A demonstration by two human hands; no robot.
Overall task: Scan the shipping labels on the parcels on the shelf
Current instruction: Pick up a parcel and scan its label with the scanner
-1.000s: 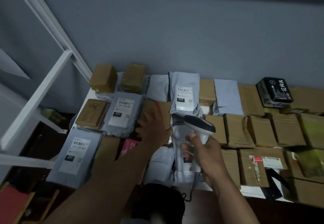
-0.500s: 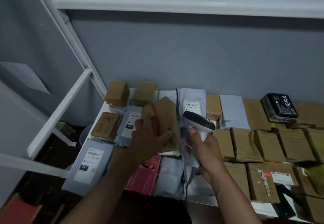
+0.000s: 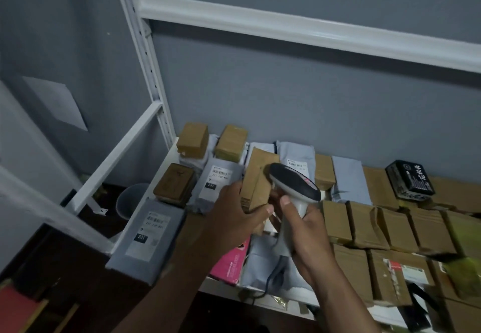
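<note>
My left hand (image 3: 234, 210) grips a brown box (image 3: 259, 179) tilted up above the shelf's (image 3: 166, 166) back left corner; my right hand (image 3: 304, 226) wraps the scanner (image 3: 294, 184) handle beside it. No label shows, so next I likely turn the box to find it

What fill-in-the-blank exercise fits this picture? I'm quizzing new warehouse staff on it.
1. The right hand grips a handheld ____.
2. The left hand holds up a brown ____ box.
3. The grey mailer at the shelf's left front corner bears the number ____.
4. A ____ parcel lies under the left forearm.

Missing words: scanner; cardboard; 231; pink
</note>
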